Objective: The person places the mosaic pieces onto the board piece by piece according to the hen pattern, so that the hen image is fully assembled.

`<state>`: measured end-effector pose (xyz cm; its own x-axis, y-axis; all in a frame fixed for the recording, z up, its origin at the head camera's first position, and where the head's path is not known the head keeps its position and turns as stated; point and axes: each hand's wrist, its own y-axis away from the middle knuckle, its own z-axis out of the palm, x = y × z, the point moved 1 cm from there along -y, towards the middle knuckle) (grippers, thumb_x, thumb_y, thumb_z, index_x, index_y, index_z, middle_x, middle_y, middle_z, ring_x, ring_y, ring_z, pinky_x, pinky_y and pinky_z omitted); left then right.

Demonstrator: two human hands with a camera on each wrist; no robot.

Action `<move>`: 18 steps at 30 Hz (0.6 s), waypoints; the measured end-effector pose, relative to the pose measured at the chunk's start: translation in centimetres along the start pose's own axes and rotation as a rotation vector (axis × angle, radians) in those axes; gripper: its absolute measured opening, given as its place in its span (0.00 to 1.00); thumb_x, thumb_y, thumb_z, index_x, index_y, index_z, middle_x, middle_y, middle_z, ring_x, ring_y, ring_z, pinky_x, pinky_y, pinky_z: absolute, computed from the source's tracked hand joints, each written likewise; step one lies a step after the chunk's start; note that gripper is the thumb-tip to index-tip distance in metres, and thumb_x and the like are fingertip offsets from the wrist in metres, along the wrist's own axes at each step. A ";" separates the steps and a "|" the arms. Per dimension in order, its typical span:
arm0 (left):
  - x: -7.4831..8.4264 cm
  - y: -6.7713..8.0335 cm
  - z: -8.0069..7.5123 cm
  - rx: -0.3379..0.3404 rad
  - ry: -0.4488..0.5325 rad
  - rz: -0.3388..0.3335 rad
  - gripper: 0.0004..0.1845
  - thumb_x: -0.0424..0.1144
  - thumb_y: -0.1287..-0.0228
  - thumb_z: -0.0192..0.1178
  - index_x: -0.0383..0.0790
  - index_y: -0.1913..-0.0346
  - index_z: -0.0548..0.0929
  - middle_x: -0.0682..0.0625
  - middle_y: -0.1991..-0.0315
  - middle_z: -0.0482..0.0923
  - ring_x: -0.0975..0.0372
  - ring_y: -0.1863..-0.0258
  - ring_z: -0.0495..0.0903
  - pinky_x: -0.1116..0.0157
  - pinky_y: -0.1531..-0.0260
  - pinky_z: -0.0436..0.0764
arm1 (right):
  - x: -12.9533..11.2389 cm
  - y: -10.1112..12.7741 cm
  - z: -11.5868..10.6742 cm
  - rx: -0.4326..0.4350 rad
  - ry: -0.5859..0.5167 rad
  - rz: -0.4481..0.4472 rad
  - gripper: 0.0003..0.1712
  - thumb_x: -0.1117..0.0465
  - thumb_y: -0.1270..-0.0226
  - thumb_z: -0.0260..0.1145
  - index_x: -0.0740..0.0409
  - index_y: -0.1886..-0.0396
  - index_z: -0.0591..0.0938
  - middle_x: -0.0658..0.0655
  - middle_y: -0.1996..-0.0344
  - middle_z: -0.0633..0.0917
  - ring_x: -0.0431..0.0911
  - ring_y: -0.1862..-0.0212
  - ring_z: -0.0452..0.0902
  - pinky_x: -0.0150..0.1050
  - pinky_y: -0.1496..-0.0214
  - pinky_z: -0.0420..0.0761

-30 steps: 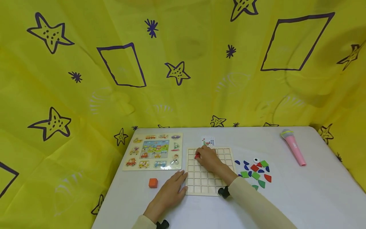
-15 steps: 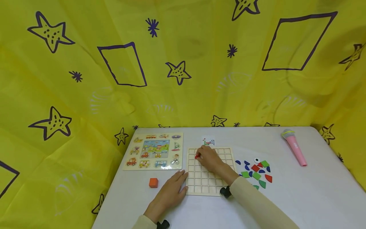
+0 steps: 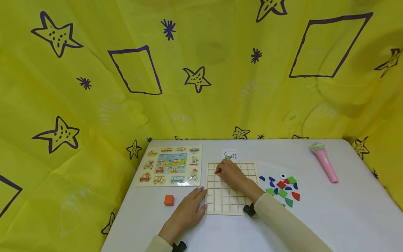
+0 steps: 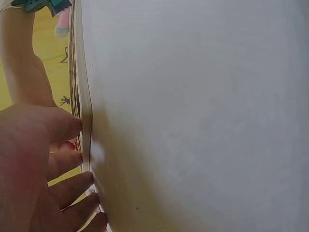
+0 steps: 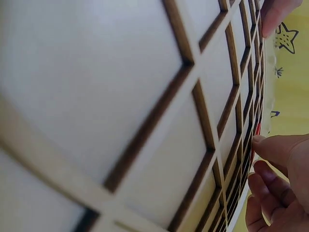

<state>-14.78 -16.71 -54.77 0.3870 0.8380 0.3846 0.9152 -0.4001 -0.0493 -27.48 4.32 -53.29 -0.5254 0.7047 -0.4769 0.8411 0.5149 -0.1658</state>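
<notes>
A wooden grid board [image 3: 221,201] lies flat on the white table. Over its upper left cells, my right hand [image 3: 232,175] pinches a small red piece [image 3: 217,172] at the fingertips; the fingers hide most of its shape. In the right wrist view, the thumb touches that red piece [image 5: 258,129] low at the grid. My left hand [image 3: 189,207] rests on the table, its extended fingers touching the board's left edge; the left wrist view shows the fingertips along the board's side [image 4: 86,96]. Just beyond the board lies a small pattern card [image 3: 230,154].
Loose green, red and blue flat pieces [image 3: 282,193] lie scattered right of the board, with a white ring-like piece [image 3: 283,176]. A pink toy microphone [image 3: 325,163] lies farther right. On the left are a picture puzzle board [image 3: 167,166] and an orange cube [image 3: 169,200].
Both hands stay in nearly the same place, the right one still at the red piece. The whole view shifts very slightly.
</notes>
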 end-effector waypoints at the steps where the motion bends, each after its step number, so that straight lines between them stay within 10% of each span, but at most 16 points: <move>1: 0.0 0.0 0.0 -0.003 0.001 -0.003 0.30 0.46 0.28 0.58 0.43 0.26 0.69 0.47 0.27 0.64 0.53 0.28 0.62 0.52 0.31 0.65 | 0.0 0.1 -0.1 0.001 -0.001 -0.003 0.04 0.65 0.33 0.70 0.56 0.60 0.86 0.52 0.60 0.79 0.49 0.54 0.75 0.46 0.50 0.78; 18: 0.0 0.0 0.1 -0.029 0.009 -0.028 0.31 0.48 0.27 0.56 0.45 0.25 0.67 0.49 0.25 0.62 0.54 0.26 0.59 0.53 0.30 0.64 | 3.9 3.5 -4.3 -0.070 0.033 0.114 0.12 0.58 0.31 0.69 0.56 0.51 0.84 0.55 0.54 0.79 0.53 0.48 0.75 0.53 0.47 0.74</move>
<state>-14.74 -16.69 -54.87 0.3598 0.8458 0.3939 0.9220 -0.3869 -0.0114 -27.12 10.99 -52.03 -0.4314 0.7757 -0.4606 0.8854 0.4621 -0.0510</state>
